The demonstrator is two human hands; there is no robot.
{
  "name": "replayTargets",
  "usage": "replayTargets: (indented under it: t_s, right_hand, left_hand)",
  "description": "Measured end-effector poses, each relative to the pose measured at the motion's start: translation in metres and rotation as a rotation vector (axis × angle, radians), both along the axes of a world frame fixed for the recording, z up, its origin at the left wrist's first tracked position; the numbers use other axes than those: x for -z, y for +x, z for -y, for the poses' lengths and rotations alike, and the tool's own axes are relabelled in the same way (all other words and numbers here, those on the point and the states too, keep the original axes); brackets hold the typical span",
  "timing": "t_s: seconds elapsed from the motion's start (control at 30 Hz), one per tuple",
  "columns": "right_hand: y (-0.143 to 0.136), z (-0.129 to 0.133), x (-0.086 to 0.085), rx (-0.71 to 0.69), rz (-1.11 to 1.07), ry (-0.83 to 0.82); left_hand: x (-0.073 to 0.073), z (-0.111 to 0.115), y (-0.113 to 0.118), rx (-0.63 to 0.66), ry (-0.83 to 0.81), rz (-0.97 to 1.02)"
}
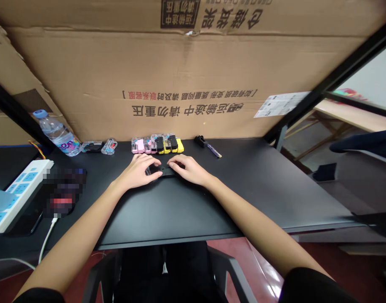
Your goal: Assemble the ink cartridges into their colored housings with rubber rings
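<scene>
My left hand (139,171) curls around the left end of a small dark flat object (167,171), thumb at its near side and fingers at its far side. My right hand (190,169) closes on the right end, with thumb and index finger near its upper face. The object lies low at the tabletop, partly covered by both hands, so its kind cannot be made out. Just beyond the hands stands a row of several small clear-cased gadgets (157,144) with pink, black and yellow parts.
Right of the row lies a black piece with a slim clear stick (214,150). At left are two more gadgets (109,146), a water bottle (60,134), a white power strip (20,191) and a phone with a cable (54,219). Cardboard (193,67) walls the table's back.
</scene>
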State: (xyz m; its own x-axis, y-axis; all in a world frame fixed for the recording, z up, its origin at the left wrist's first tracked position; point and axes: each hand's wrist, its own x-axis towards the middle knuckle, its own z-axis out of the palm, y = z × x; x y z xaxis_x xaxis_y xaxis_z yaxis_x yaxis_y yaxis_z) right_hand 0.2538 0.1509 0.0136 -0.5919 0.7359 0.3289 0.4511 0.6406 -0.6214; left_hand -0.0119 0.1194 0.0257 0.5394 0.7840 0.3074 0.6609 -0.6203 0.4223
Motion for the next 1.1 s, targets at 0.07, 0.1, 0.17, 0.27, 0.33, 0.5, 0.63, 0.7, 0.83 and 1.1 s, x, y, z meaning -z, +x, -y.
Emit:
replayTargets:
  t_s: [0.07, 0.1, 0.17, 0.27, 0.33, 0.5, 0.63, 0.7, 0.83, 1.1]
  right_hand:
    - [0.002, -0.002, 0.000, 0.022, 0.019, -0.008]
    - [0.004, -0.003, 0.000, 0.043, 0.020, -0.001]
    - [0.010, -0.008, -0.001, 0.126, 0.000, 0.029]
    - [0.022, -0.019, -0.003, 0.319, -0.044, 0.065]
    - [0.030, -0.026, -0.005, 0.415, -0.052, 0.079]
    - [0.038, -0.030, -0.007, 0.411, 0.057, 0.121]
    - [0.034, -0.026, -0.003, 0.303, 0.153, 0.186]
    - [0.031, -0.024, -0.001, 0.269, 0.218, 0.234]
    - [0.023, -0.020, 0.003, 0.210, 0.277, 0.243]
    - [0.005, -0.013, 0.006, 0.046, 0.329, 0.304]
  left_hand:
    - [0.002, 0.000, 0.001, -0.014, -0.019, -0.007]
    - [0.003, 0.000, 0.002, -0.018, -0.031, -0.011]
    - [0.004, 0.000, 0.002, -0.025, -0.054, -0.015]
    - [0.004, 0.000, 0.002, -0.038, -0.069, -0.014]
    - [0.005, 0.000, 0.002, -0.048, -0.068, -0.017]
    - [0.008, -0.001, 0.004, -0.030, -0.029, -0.040]
    - [0.009, 0.000, 0.006, 0.016, -0.018, -0.046]
    - [0.008, 0.000, 0.006, 0.024, -0.024, -0.044]
    - [0.005, 0.002, 0.007, 0.014, -0.022, -0.045]
    - [0.006, 0.002, 0.007, 0.021, -0.028, -0.042]
